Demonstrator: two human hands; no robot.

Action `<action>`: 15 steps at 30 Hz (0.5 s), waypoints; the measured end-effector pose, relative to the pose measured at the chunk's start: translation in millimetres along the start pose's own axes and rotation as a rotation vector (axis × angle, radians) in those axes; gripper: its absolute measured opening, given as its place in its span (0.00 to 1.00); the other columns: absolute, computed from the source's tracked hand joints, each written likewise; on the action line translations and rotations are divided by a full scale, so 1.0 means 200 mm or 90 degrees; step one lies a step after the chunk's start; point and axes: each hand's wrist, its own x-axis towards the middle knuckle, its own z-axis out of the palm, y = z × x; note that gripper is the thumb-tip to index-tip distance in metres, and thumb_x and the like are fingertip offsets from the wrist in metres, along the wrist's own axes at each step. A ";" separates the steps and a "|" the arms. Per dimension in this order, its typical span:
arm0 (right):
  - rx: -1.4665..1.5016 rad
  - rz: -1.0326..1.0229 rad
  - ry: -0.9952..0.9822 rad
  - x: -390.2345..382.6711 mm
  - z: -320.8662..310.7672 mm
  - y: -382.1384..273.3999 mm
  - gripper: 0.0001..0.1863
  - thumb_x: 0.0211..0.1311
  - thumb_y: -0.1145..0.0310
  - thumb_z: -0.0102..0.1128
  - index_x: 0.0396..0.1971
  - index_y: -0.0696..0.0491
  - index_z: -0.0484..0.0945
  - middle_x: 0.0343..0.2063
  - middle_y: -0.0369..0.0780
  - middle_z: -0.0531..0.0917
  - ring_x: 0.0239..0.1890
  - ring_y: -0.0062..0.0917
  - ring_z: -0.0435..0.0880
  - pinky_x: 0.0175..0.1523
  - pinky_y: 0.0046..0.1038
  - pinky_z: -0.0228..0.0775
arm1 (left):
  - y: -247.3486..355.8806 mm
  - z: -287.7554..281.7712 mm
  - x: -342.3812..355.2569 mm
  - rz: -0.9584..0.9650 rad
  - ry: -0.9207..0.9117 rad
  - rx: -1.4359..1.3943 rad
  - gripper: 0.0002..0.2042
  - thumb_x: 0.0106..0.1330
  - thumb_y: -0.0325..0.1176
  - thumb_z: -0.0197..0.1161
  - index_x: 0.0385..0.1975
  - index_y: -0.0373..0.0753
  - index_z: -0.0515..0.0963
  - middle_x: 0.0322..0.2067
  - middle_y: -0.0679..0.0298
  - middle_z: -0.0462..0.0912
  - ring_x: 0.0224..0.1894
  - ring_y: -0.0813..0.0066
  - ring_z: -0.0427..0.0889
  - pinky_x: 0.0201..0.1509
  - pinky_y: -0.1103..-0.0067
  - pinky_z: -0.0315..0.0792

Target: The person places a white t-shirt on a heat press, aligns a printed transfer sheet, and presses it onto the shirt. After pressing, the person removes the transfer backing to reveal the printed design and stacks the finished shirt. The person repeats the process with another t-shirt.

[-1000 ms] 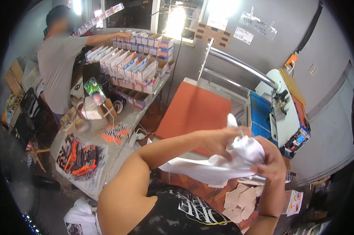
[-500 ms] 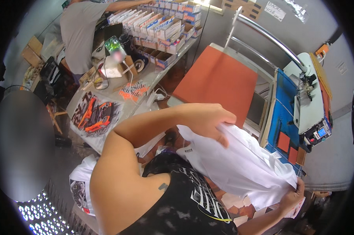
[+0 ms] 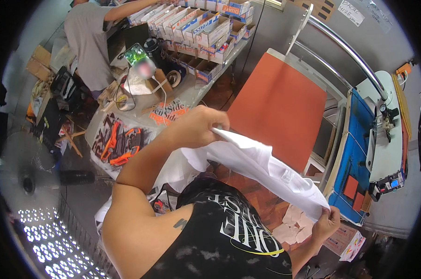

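A white T-shirt (image 3: 247, 156) hangs stretched between my two hands, its collar and neck label toward the right end. My left hand (image 3: 205, 126) pinches one upper edge of it, fingers closed. At the other end my right hand (image 3: 326, 225) grips the cloth near the collar. Just beyond the shirt lies the flat orange-red pad (image 3: 278, 104) of a heat press, with none of the cloth spread on it. To its right stands the press's blue part (image 3: 354, 139) with a white upper plate (image 3: 382, 135) and a small control box.
On the left table (image 3: 91, 118) lie a printed sheet with orange cars (image 3: 122, 142) and an orange lettered sheet (image 3: 166, 111). Stacked cardboard bins (image 3: 191, 32) fill the back. A person in a grey shirt (image 3: 87, 46) reaches toward them. A fan (image 3: 29, 183) stands left; paper scraps (image 3: 292, 228) litter the floor.
My left hand has moved left and slightly up, and my right hand left. The shirt has gone from a hanging bundle to an edge pulled out between both hands. The view has shifted.
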 end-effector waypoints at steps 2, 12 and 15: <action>0.014 -0.091 0.021 0.07 0.08 -0.09 0.01 0.59 0.79 0.60 0.31 0.60 0.79 0.27 0.37 0.78 0.31 0.21 0.75 0.39 0.23 0.67 | -0.08 -0.07 0.00 0.050 0.091 0.009 0.06 0.53 0.22 0.68 0.31 0.35 0.82 0.29 0.59 0.83 0.32 0.63 0.83 0.38 0.74 0.75; -0.089 0.040 0.165 0.18 0.25 -0.33 0.06 0.51 0.79 0.69 0.31 0.58 0.83 0.26 0.42 0.82 0.28 0.29 0.82 0.36 0.28 0.73 | -0.31 -0.19 0.24 0.166 0.138 0.026 0.03 0.58 0.19 0.65 0.32 0.31 0.80 0.26 0.56 0.79 0.28 0.65 0.79 0.33 0.74 0.71; -0.223 0.039 0.260 0.12 0.30 -0.22 0.07 0.47 0.80 0.69 0.23 0.58 0.78 0.25 0.44 0.78 0.27 0.38 0.80 0.33 0.35 0.71 | -0.33 -0.08 0.29 0.151 0.029 -0.154 0.04 0.60 0.23 0.68 0.29 0.32 0.79 0.21 0.60 0.77 0.24 0.72 0.76 0.29 0.80 0.67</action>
